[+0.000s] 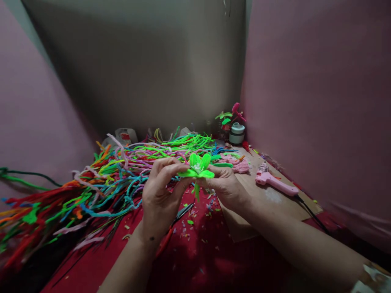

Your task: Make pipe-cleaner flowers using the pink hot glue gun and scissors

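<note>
Fingertips Met at the Green Bloom

There it was, the green fuzzy-petalled flower (pixel 197 169), up above the red cloth (pixel 189 260), white stamens (pixel 197 167) showing! The left hand (pixel 161 191) pinched it at one side between thumb and fingers; the right hand (pixel 230 189) gripped it opposite, low by the petals. Good handling probably called for a light touch: steady the base, press petals evenly, spare those stamens, keep the short green stem (pixel 197 191) straight below.
</note>
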The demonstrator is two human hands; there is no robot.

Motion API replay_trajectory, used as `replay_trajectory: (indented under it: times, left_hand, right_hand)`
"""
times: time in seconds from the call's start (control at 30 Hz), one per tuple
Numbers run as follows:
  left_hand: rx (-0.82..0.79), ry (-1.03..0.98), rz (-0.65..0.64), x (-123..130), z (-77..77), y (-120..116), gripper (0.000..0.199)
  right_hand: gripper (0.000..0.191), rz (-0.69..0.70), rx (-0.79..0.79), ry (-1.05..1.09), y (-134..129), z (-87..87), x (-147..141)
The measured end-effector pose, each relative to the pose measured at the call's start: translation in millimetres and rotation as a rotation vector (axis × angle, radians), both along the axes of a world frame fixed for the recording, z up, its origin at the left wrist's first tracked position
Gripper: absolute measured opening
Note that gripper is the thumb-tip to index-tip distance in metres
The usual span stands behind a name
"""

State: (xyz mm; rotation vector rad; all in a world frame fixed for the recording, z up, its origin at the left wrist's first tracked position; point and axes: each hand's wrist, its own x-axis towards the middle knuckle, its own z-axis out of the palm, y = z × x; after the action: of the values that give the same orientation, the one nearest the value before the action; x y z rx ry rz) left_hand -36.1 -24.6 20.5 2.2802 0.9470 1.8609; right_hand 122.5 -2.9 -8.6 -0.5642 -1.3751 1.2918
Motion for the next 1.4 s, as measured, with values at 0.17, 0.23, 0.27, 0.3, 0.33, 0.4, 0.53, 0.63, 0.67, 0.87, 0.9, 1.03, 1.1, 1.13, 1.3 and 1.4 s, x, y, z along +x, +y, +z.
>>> replay_trajectory:
  times: [0.17, 0.23, 0.27, 0.3, 0.33, 0.4, 0.53, 0.63, 0.67, 0.87, 0.9, 1.03, 1.1, 1.13, 1.3, 1.4]
  left_hand:
    - [0.130, 0.183, 0.131, 2.5, -4.1, -12.4, 0.023]
    - [0.196, 0.268, 0.214, 4.2, -8.3, -16.1, 0.025]
    - [0.221, 0.300, 0.248, 4.9, -10.0, -16.7, 0.026]
    - [0.241, 0.329, 0.267, 5.3, -11.1, -16.5, 0.026]
    - [0.257, 0.353, 0.277, 5.4, -11.6, -15.7, 0.025]
    - [0.264, 0.377, 0.278, 5.2, -10.6, -13.4, 0.025]
    - [0.250, 0.373, 0.287, 5.6, -5.0, -11.8, 0.039]
    - [0.329, 0.403, 0.333, 8.5, -2.9, -13.2, 0.030]
    - [0.360, 0.423, 0.340, 10.0, -2.7, -13.8, 0.027]
    - [0.351, 0.550, 0.160, 15.5, 6.8, -23.5, 0.026]
    - [0.277, 0.510, 0.110, 14.4, 11.5, -26.0, 0.026]
    - [-0.195, 0.061, 0.062, 7.0, 36.3, -29.1, 0.017]
    - [-0.445, -0.106, 0.023, 4.8, 47.6, -24.6, 0.011]
    - [-0.558, -0.127, -0.030, 4.5, 51.7, -21.4, 0.010]
    - [-0.817, -0.273, -0.201, 6.9, 52.9, -9.4, 0.017]
    - [-0.925, -0.514, -0.273, 9.0, 42.8, -9.2, 0.017]
  right_hand:
    - [0.011, -0.023, 0.001, -0.008, -4.7, 0.8, -2.2]
    - [0.013, -0.055, 0.015, 0.001, -4.7, 0.7, -2.9]
    - [0.014, -0.071, 0.020, 0.009, -4.4, 0.5, -3.1]
    - [0.015, -0.089, 0.026, 0.021, -3.9, 0.3, -3.2]
    - [0.015, -0.107, 0.031, 0.035, -3.3, 0.2, -3.1]
    - [0.015, -0.131, 0.044, 0.056, -2.4, 0.3, -2.9]
    - [0.011, -0.126, 0.066, 0.043, -3.7, 2.4, -2.6]
    - [0.014, -0.128, 0.066, 0.028, -6.6, 4.0, -3.6]
    - [0.015, -0.134, 0.063, 0.027, -7.1, 3.9, -4.0]
    - [0.014, -0.133, 0.083, 0.037, -3.5, -0.7, -2.3]
    - [0.014, -0.131, 0.097, 0.034, -2.5, -0.8, -1.0]
    - [0.009, -0.084, 0.159, -0.006, -2.5, 3.6, 4.1]
    - [0.006, -0.056, 0.182, -0.021, -5.2, 7.0, 4.7]
    - [0.005, -0.047, 0.190, -0.023, -6.9, 8.3, 4.5]
    - [0.008, -0.048, 0.203, -0.006, -11.9, 8.2, 1.7]
    - [0.009, -0.080, 0.191, 0.041, -12.2, 6.9, 0.9]
